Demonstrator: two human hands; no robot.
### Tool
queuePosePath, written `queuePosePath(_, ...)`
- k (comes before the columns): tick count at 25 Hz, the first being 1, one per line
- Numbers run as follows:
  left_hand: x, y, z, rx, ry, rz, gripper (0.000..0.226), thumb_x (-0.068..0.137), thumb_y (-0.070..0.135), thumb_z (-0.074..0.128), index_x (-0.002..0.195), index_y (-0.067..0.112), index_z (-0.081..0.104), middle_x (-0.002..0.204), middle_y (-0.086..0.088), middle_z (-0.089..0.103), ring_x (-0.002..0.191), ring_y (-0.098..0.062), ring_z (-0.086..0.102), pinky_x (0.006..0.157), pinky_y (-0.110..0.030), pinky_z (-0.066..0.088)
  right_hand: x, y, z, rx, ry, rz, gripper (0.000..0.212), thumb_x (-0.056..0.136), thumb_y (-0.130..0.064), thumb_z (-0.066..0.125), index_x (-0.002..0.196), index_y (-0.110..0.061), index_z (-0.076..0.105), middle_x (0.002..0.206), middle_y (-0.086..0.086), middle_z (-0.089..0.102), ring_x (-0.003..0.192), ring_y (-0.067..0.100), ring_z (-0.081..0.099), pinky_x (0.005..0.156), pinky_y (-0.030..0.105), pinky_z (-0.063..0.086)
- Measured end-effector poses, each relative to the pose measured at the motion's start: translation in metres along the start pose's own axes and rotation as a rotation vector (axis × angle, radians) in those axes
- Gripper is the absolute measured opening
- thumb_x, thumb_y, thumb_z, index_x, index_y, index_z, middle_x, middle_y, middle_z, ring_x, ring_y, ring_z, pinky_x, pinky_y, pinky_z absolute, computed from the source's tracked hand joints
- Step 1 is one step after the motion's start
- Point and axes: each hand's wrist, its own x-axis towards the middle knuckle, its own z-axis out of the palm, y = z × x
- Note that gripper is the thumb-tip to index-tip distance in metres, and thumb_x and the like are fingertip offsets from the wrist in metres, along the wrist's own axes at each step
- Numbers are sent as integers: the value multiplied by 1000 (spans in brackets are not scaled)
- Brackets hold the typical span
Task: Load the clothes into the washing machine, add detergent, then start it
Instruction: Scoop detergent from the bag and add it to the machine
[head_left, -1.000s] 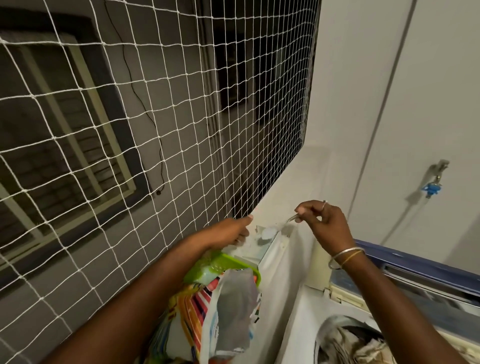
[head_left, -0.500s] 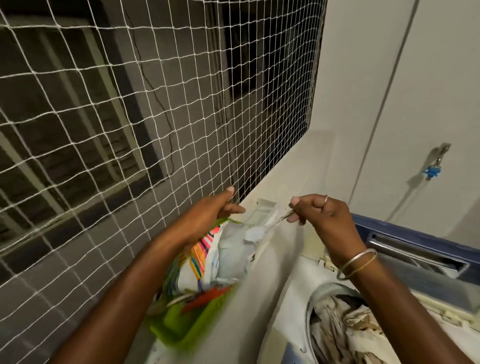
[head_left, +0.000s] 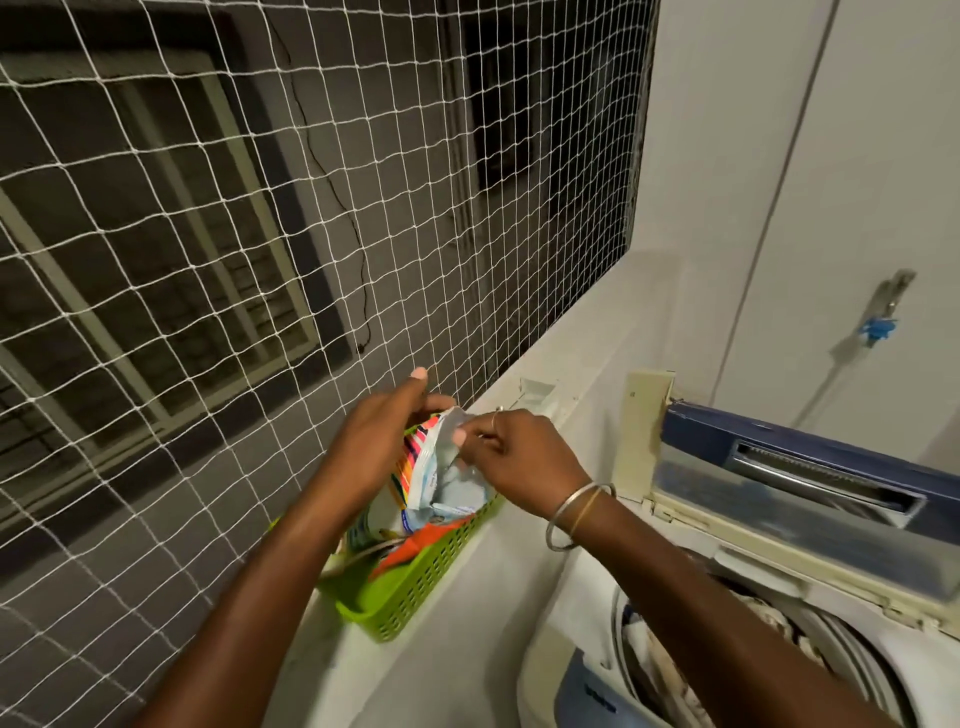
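Pouch (head_left: 423, 486), crinkly plastic, pinched: left hand (head_left: 374, 447), right hand (head_left: 519, 462)

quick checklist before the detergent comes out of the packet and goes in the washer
1. Packet mouth open: ok. The left grip and right grip pinch the top edges of the detergent packet.
2. Packet supported: ok. It stands in the green basket on the ledge.
3. Scoop ready: cannot tell, none shows.
4. Washer open: ok. The lid stands raised.
5. Load in: ok. The clothes lie in the drum.
6. Detergent left inside the packet: cannot tell.
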Motion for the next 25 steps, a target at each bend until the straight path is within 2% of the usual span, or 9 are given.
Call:
queuePosePath(3,-8,6,7,30,36,49,49,98,56,42,97,24,80,95,5,78,95,-13,73,96,-37,50,-2,4,-19,88,20,3,18,95,-29,61,98,-20,76,80,-4,77,71,-3,67,63,4,41)
queuePosePath(7,-6,19,25,139,98,107,52,82,73,40,93,39,78,99,11,77,102,-9,69,105,-43,47,-14,17,-41,225,95,6,9,90,-24,67,92,-23,76,74,-6,76,73,4,72,77,24,55)
queuePosePath(12,-15,43,59,476,127,210,57,94,60,36,92,15,71,99,-12,73,100,-30,65,91,-43,50,-28,48,-58,299,195,26,9,86,-31,68,85,-27,76,76,-6,76,76,13,73,79,42,58)
queuePosePath(15,-17,54,88,509,106,217,43,103,45,43,79,16,65,66,-3,64,89,-35,64,71,-34,45,-38,68,-68,388,209,86,9,90,-22,68,87,-19,76,74,-2,76,70,15,72,73,36,59)
queuePosePath(16,-14,56,100,526,98,223,41,103,41,43,79,14,62,66,-3,63,88,-37,64,68,-34,41,-40,73,-71,443,212,126,9,91,-19,67,89,-15,76,75,2,77,68,16,72,68,31,58)
queuePosePath(18,-5,56,127,542,63,239,35,103,35,44,90,11,64,91,-9,70,99,-38,63,78,-38,44,-40,87,-75,592,208,240,11,93,-16,65,94,-9,74,80,9,77,67,16,70,64,26,57)
queuePosePath(19,-1,54,141,531,45,222,31,103,32,45,101,12,68,107,-16,70,110,-36,61,87,-37,44,-39,95,-75,657,204,296,11,93,-15,64,96,-8,73,84,13,77,68,17,70,65,27,58)
queuePosePath(21,9,47,165,455,36,122,37,103,29,45,132,13,61,139,-11,59,131,-28,51,106,-33,37,-35,112,-73,722,222,373,12,94,-15,63,97,-8,73,87,14,76,72,19,72,67,26,59)
queuePosePath(25,20,14,201,221,159,-22,53,102,28,48,152,16,37,157,-6,40,143,-22,38,113,-29,28,-16,136,-67,705,271,416,14,93,-14,63,98,-9,75,88,7,75,75,15,71,68,21,57)
